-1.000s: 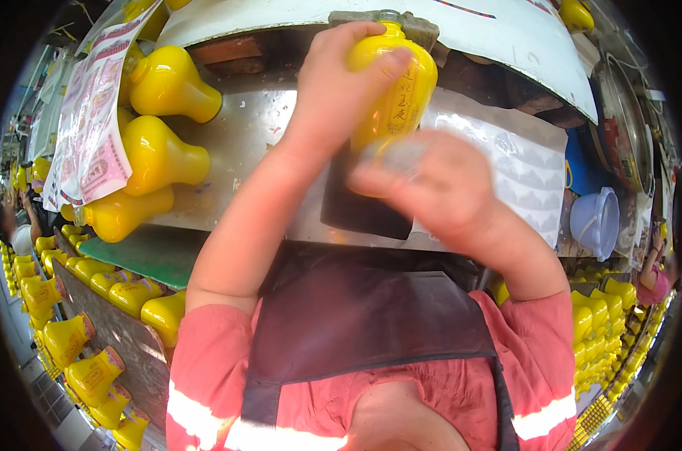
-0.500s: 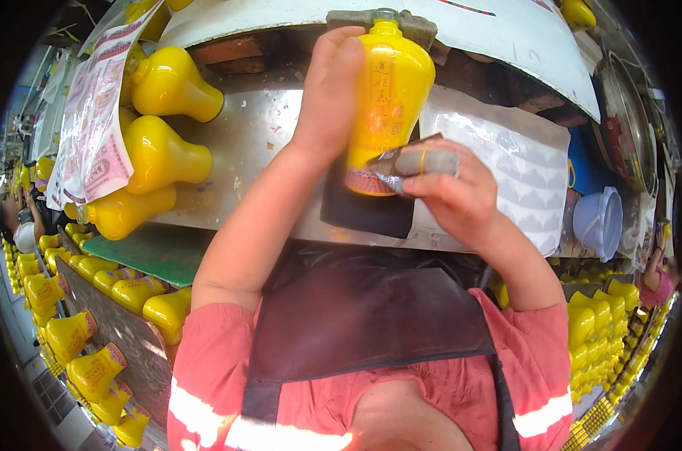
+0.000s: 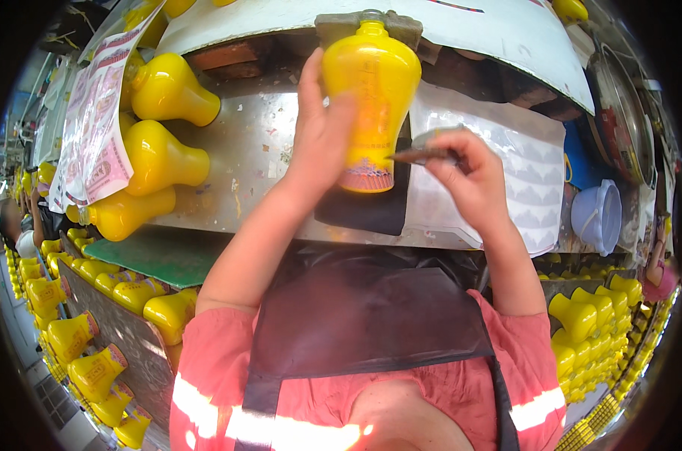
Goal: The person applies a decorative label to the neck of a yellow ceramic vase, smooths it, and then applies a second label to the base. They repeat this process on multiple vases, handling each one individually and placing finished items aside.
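Note:
A yellow bottle (image 3: 375, 90) lies with its neck on a notched grey block (image 3: 406, 28) and its base toward me. Its front carries vertical lettering, and a patterned band (image 3: 367, 175) circles the base. Against the bottle's left side is my left hand (image 3: 322, 135), gripping it with the thumb, blurred, over the front. My right hand (image 3: 467, 169) pinches a dark, flat scraper-like tool (image 3: 418, 155), whose tip is at the bottle's right edge just above the band. The tool's exact kind is hard to make out. Under the base lies a black pad (image 3: 386, 210).
Several yellow bottles (image 3: 164, 155) lie at the left beside printed pink sheets (image 3: 104, 150). A white sheet of label-like shapes (image 3: 499, 173) covers the bench at the right, near a pale blue bucket (image 3: 597, 216). More bottles (image 3: 593, 316) stand in rows lower right. A white board (image 3: 499, 49) spans the back.
My right hand with the tool has moved off the front of the base to the bottle's right edge. My left hand has slid down the bottle's side, and the bottle has shifted slightly left.

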The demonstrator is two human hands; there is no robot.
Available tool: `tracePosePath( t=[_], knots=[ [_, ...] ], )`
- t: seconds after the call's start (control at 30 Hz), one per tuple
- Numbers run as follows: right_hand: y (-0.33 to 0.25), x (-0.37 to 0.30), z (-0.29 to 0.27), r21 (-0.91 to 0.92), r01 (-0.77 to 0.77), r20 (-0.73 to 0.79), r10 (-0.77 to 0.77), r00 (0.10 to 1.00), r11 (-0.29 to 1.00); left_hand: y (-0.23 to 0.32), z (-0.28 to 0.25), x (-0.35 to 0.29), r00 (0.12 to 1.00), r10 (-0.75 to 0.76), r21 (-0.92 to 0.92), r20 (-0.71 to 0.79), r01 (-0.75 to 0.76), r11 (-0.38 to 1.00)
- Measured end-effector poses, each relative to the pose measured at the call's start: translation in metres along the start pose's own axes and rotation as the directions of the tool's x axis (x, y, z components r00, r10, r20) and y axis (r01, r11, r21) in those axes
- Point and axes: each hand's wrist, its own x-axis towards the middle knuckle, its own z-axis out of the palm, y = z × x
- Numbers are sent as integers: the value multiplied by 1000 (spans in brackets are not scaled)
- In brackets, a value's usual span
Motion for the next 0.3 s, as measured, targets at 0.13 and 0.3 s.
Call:
tracePosePath(
  t=[0.13,0.3],
  knots=[
    [-3,22,4,-9,-236,-7,236,972,972,-4,-9,-14,1000,30,163,-9,-28,986],
    [1,38,40,-150,-155,-70,146,987,977,-11,-10,-20,999,26,188,35,-32,982]
  ],
)
